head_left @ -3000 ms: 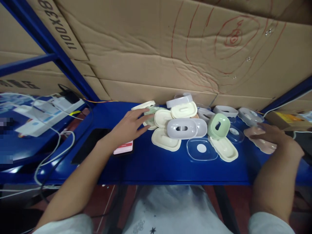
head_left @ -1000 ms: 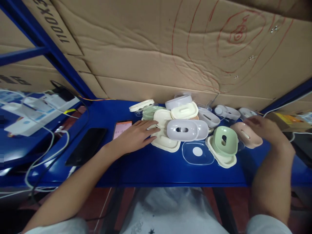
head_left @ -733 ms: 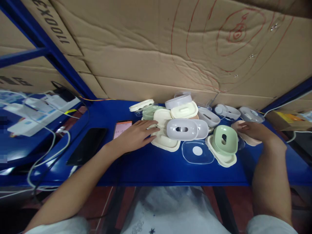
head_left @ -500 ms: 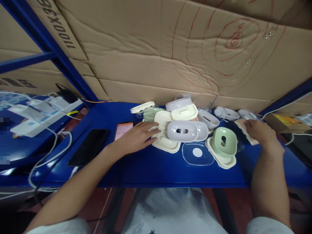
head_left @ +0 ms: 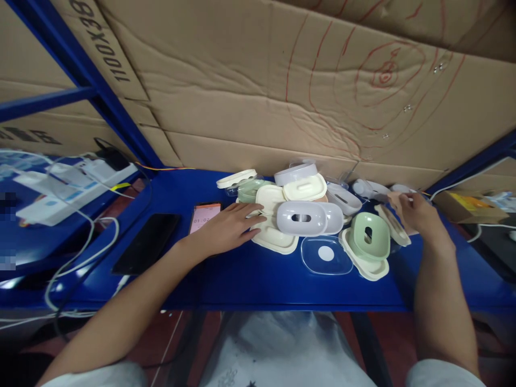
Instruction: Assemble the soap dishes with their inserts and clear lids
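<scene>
My left hand [head_left: 228, 228] lies palm down with its fingers spread, the fingertips on a cream plastic lid [head_left: 278, 236] at the left of a pile of plastic box parts. At the pile's right end, my right hand [head_left: 421, 215] is closed on the edge of a peach plastic piece [head_left: 399, 203]. A cream piece [head_left: 394, 226] leans against it. Left of these, a green shell with a slot [head_left: 378, 236] sits on another cream lid [head_left: 373, 270]. Grey-lilac slotted shells [head_left: 288, 217] rest mid-pile, behind a clear lid with a white disc [head_left: 310, 263].
A lit phone [head_left: 205, 214] lies partly under my left hand, with a black phone [head_left: 145, 243] farther left. White power strips and cables [head_left: 60, 193] crowd the left side. Cardboard [head_left: 226, 118] walls the back of the blue table [head_left: 258, 290]. An open carton [head_left: 471, 209] stands at right.
My right hand has shifted left, bringing the peach piece closer to the green shell. The cream piece beside it now shows more. My left hand stays where it was.
</scene>
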`<move>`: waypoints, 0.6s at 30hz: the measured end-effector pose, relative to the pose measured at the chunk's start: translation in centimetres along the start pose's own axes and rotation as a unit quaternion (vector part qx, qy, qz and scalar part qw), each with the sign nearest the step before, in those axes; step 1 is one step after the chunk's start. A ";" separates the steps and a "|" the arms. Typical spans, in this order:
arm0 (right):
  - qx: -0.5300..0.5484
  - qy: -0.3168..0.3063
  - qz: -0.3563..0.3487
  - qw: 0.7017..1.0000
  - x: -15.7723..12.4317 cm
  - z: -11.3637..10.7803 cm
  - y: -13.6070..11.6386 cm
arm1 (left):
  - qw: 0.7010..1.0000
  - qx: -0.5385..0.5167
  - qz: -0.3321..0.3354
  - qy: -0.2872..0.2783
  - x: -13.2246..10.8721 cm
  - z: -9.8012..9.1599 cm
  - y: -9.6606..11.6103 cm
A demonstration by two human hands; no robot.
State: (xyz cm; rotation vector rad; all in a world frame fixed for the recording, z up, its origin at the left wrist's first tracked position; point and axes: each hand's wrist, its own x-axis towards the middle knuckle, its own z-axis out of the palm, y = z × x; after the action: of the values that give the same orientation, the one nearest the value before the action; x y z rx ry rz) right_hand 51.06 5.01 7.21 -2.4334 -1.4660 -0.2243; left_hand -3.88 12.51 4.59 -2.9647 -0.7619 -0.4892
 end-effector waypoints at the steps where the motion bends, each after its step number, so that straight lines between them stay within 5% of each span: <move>1: 0.012 0.027 -0.010 1.000 -0.2 -0.2 -0.8 | 1.000 0.003 0.001 0.001 0.0 0.1 0.0; 5: 0.069 0.090 -0.131 0.985 -0.4 -0.2 -5.2 | 1.000 0.017 0.006 0.004 -0.1 0.2 -0.1; 12: 0.106 0.045 -0.366 0.923 2.0 2.1 -10.7 | 0.999 0.030 0.012 0.003 0.0 0.1 0.0; 15: 0.083 0.084 -0.348 0.930 3.1 1.7 -9.2 | 0.999 0.031 0.010 0.004 0.0 0.0 -0.1; 18: 0.005 0.141 -0.235 0.962 4.2 0.6 -4.9 | 0.999 0.032 0.013 0.004 -0.1 0.0 0.0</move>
State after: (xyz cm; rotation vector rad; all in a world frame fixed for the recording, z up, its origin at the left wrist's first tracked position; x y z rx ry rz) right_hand 48.76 10.87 8.65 -1.9073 -1.8694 -0.6305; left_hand -3.94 12.47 4.60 -2.9080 -0.7246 -0.4647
